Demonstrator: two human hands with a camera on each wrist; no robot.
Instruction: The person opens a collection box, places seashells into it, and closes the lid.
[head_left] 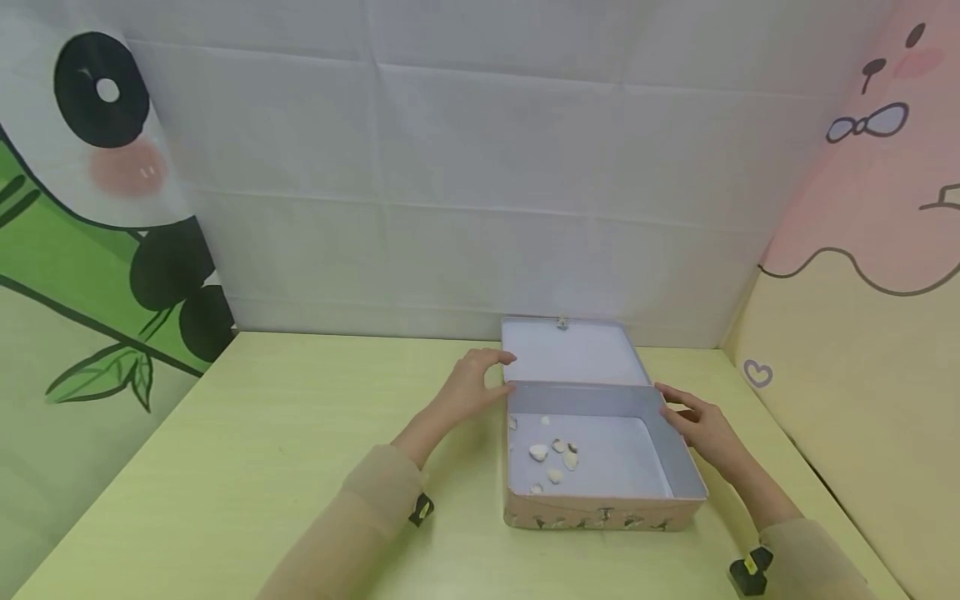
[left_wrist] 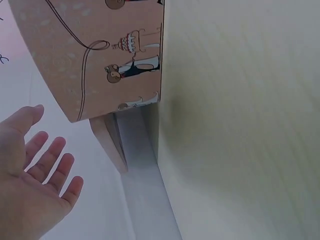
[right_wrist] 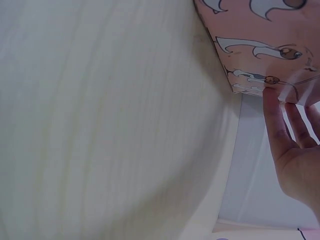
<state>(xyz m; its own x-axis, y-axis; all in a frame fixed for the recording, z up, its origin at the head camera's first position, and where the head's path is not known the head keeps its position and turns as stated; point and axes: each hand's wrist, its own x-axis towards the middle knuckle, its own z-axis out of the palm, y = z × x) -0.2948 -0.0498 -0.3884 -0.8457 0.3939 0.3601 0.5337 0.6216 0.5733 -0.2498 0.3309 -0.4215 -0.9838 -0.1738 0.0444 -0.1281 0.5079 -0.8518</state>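
A pink tin box [head_left: 600, 512] with a pale interior stands on the table, its hinged lid [head_left: 573, 354] swung back toward the wall. Several small whitish shells or stones [head_left: 555, 476] lie inside, mostly on the left half of its floor. By the back left corner is my left hand [head_left: 468, 385], thumb and fingers spread; the left wrist view shows the palm [left_wrist: 35, 180] apart from the printed side. My right hand [head_left: 705, 429] is at the back right corner. In the right wrist view, extended fingers [right_wrist: 276, 117] touch the box's side.
The pale yellow table [head_left: 300, 467] carries the box right of its middle. A white cloth wall [head_left: 450, 183] rises behind the lid. Printed panels [head_left: 862, 375] stand at both sides. Black wrist devices [head_left: 750, 571] show at the sleeves.
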